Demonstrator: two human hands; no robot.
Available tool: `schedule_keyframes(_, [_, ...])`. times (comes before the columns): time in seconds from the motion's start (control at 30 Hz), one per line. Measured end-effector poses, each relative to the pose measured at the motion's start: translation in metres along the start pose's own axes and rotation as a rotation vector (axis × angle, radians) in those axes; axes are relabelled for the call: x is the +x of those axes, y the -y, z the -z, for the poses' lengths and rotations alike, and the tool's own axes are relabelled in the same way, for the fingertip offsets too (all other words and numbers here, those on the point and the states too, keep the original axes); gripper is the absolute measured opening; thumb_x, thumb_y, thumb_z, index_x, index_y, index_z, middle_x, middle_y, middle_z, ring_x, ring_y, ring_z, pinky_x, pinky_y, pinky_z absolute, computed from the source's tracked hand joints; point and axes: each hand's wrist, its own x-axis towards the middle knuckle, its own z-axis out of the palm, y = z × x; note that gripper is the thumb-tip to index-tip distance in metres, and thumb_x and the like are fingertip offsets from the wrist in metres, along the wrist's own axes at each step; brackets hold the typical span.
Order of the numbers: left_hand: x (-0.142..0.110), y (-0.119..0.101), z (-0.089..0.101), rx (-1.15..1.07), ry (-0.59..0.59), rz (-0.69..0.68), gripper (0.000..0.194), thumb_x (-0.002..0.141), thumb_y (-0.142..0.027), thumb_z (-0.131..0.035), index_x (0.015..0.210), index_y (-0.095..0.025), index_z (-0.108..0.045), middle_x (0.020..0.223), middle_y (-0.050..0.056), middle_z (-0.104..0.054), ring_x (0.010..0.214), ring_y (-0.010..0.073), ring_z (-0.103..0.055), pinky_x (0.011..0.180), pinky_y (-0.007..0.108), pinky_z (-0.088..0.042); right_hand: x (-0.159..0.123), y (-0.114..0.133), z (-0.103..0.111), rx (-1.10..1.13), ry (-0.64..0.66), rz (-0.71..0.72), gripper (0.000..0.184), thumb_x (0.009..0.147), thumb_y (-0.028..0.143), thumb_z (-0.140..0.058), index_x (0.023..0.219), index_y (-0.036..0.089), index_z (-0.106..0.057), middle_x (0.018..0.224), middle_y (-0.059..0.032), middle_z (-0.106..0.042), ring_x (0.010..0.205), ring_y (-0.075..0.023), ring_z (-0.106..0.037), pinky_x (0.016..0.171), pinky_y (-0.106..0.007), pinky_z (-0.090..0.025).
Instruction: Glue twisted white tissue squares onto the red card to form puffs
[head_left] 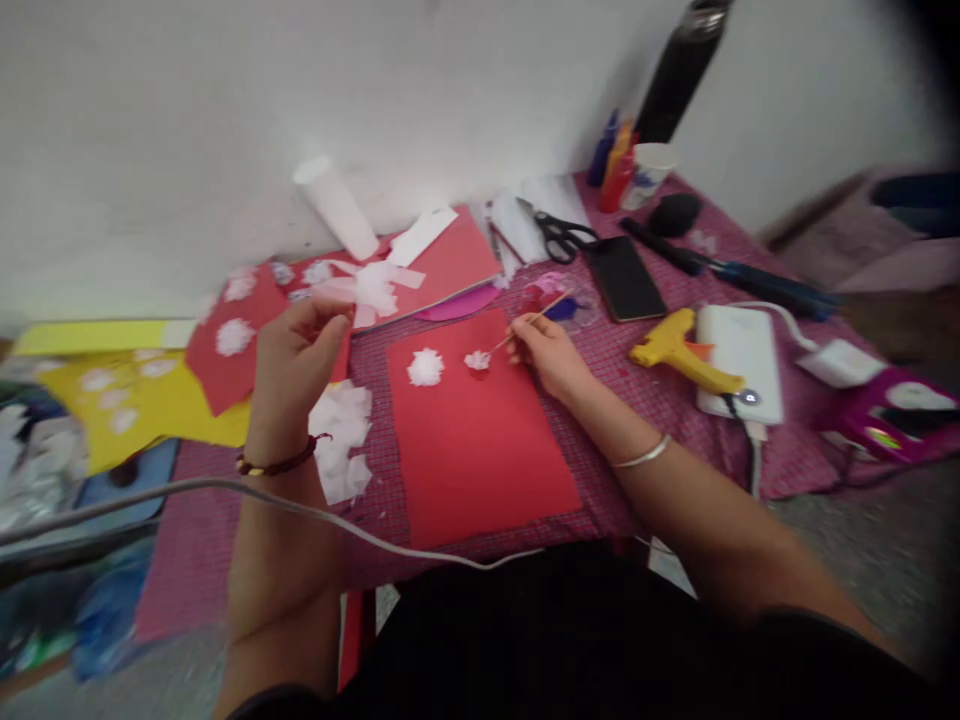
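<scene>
My right hand (pixel 553 352) pinches a thin wooden stick (pixel 501 344), its lower tip at a small white paper tuft (pixel 476 360) on a red sheet (pixel 480 450). Dark red wetness shows beside that tuft. A fuller white paper pompom (pixel 426 367) sits to its left on the same sheet. Raised left of the sheet, my left hand (pixel 300 350) has thumb and fingertips pressed together; anything between them is too small to make out. Behind its fingertips lie white paper strips (pixel 375 290), and near its wrist is a pile of white paper squares (pixel 343 435).
Scissors (pixel 559 232), a black phone (pixel 624 278), a yellow glue gun (pixel 686 352) and a white power bank (pixel 739 360) lie to the right. Paint bottles (pixel 619 175) and a paper cup (pixel 651 172) stand at the back. A white cable (pixel 337 520) crosses in front of my left forearm.
</scene>
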Motion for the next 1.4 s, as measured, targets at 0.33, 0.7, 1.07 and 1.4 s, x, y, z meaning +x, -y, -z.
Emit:
schedule_keyframes(0.33, [-0.083, 0.070, 0.053, 0.435, 0.209, 0.016, 0.017, 0.079, -0.023, -0.055, 0.088, -0.021, -0.069, 0.089, 0.006, -0.070, 0.084, 0.0239, -0.064, 0.080, 0.038, -0.051, 0.000, -0.006, 0.002, 0.050, -0.002, -0.062, 0.018, 0.080, 0.032, -0.067, 0.074, 0.018, -0.058, 0.055, 0.0015, -0.059, 0.046, -0.0092, -0.054, 0.048, -0.021, -0.044])
schedule_keyframes(0.7, [-0.079, 0.065, 0.018, 0.080, 0.082, 0.076, 0.011, 0.080, -0.029, -0.062, 0.075, -0.020, -0.065, 0.106, 0.008, -0.069, 0.103, 0.0242, -0.062, 0.096, 0.045, -0.046, -0.004, -0.002, -0.001, 0.084, -0.024, -0.032, 0.018, 0.076, 0.033, -0.069, 0.072, 0.019, -0.059, 0.054, 0.0025, -0.060, 0.046, -0.0090, -0.053, 0.048, -0.021, -0.044])
schedule_keyframes(1.07, [-0.080, -0.007, -0.050, -0.726, 0.073, 0.495, 0.028, 0.064, -0.031, -0.081, 0.080, -0.014, -0.067, 0.069, 0.000, -0.067, 0.057, 0.0097, -0.061, 0.058, 0.021, -0.051, -0.058, 0.021, -0.039, -0.071, 0.405, 0.351, 0.018, 0.087, 0.037, -0.063, 0.090, 0.019, -0.064, 0.078, -0.0034, -0.070, 0.063, -0.0119, -0.062, 0.061, -0.026, -0.050])
schedule_keyframes(1.4, [-0.085, -0.018, -0.058, -0.670, 0.141, 0.390, 0.015, 0.073, -0.029, -0.076, 0.081, -0.017, -0.072, 0.073, 0.001, -0.072, 0.062, 0.0100, -0.063, 0.063, 0.021, -0.053, -0.061, 0.019, -0.038, -0.285, 0.414, 0.508, 0.013, 0.091, 0.026, -0.055, 0.092, 0.019, -0.065, 0.082, -0.0037, -0.066, 0.080, -0.0151, -0.062, 0.076, -0.032, -0.048])
